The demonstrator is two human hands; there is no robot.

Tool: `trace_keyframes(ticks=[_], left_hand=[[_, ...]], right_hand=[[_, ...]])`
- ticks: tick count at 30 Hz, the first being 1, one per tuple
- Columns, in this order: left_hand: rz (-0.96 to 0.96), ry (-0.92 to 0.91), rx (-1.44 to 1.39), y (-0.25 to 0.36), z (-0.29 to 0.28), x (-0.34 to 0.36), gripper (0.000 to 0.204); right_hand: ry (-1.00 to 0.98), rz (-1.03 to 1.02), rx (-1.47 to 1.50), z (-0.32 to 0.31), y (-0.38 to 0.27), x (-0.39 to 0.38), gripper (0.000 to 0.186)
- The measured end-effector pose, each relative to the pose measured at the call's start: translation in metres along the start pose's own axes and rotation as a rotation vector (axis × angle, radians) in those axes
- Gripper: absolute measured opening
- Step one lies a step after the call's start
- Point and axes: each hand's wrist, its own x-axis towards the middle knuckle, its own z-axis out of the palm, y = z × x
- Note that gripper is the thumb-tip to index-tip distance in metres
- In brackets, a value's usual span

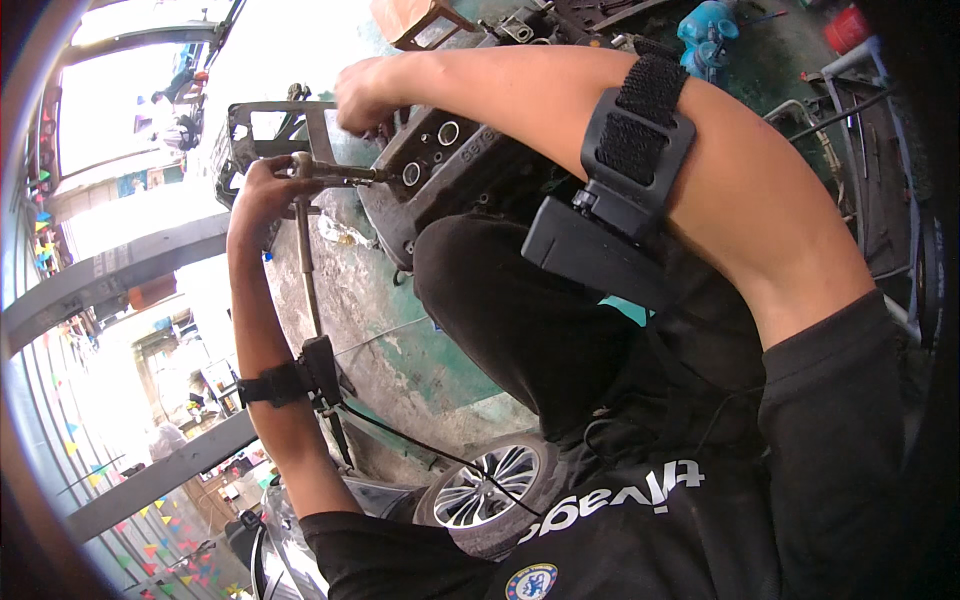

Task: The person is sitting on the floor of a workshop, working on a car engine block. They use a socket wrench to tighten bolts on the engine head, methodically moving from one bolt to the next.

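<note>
My left hand [266, 196] is closed round the head of a long steel socket wrench [305, 240]. The wrench's handle hangs down toward my left forearm, and its extension reaches right to a dark metal engine part [440, 170]. Round openings show along that part's face. At its far edge is my right hand [365, 95], with fingers curled; what they hold, if anything, is hidden behind the hand. A black knee is close against the near side of the engine part.
A grey metal frame [235, 150] stands beyond my left hand. Near my body lies a wheel with a tyre [487, 490]. A wooden stool [415, 20], blue bags [706, 35] and a red container [846, 30] are at the back. Grey beams cross the left side.
</note>
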Motion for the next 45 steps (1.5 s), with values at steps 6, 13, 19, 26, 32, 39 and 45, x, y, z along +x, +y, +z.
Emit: trace_keyframes(ticks=[6,13,19,26,32,39,45], left_hand=[[0.268,0.175,0.209,-0.022,0.012,0.008,0.052],[0.383,0.43,0.186,-0.036,0.032,0.01,0.05],[0.472,0.353,-0.266,-0.033,0.047,0.007,0.031],[0.252,0.633,-0.682,-0.017,0.059,0.019,0.03],[0.286,0.558,-0.912,-0.019,0.055,0.04,0.061],[0.027,0.281,-0.792,-0.022,0.03,0.025,0.073],[0.093,0.173,-0.419,-0.006,0.017,0.017,0.057]], right_hand=[[0.006,-0.037,-0.015,0.039,0.045,-0.001,0.028],[0.027,-0.018,0.101,-0.001,-0.018,-0.011,0.052],[0.089,-0.046,0.255,0.006,-0.038,0.006,0.053],[0.19,0.047,0.357,0.013,-0.038,0.02,0.034],[0.159,0.141,0.338,0.018,-0.031,0.016,0.033],[-0.031,0.108,0.212,0.02,-0.008,0.022,0.032],[-0.014,0.191,0.193,0.027,0.002,0.016,0.038]])
